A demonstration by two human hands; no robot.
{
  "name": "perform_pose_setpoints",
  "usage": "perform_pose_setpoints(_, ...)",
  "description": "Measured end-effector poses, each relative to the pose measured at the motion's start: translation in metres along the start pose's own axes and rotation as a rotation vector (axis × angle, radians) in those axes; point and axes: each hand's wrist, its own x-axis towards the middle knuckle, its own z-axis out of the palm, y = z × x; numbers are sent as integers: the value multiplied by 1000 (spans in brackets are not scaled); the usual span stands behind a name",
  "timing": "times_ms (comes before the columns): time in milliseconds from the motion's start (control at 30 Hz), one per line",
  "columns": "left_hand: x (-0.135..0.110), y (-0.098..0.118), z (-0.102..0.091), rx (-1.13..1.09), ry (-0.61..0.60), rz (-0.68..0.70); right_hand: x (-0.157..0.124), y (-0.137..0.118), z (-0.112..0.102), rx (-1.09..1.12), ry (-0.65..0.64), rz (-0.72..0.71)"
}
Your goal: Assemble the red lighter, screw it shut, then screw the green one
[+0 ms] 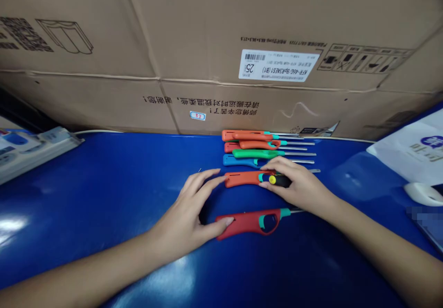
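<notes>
My left hand is open, its thumb resting on the handle end of a red utility lighter. Its fingertips reach the butt of an orange utility lighter lying farther back. Around the front part of that orange lighter curves my right hand. A screwdriver handle, black with a yellow end, is tucked in the right hand; the rest of the tool is hidden. Just behind lie a blue lighter, a green lighter and several orange-red lighters, metal tubes pointing right.
A large cardboard box stands along the back of the blue table. At the left is a white power strip. A white bag, a white rounded object and a dark flat device lie at the right.
</notes>
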Motion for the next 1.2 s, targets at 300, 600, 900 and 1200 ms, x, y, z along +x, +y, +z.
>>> perform_pose_setpoints(300,83,-33,-14,226,25,-49,38,-4,-7,-412,48,12)
perform_pose_setpoints(600,88,-31,-6,147,6,-51,45,1,-6,-421,84,54)
perform_pose_setpoints(900,92,-21,-5,31,-71,-106,46,7,-14,-184,-55,118)
perform_pose_setpoints(1200,76,-13,-7,10,-70,12,43,11,-23,-255,-169,239)
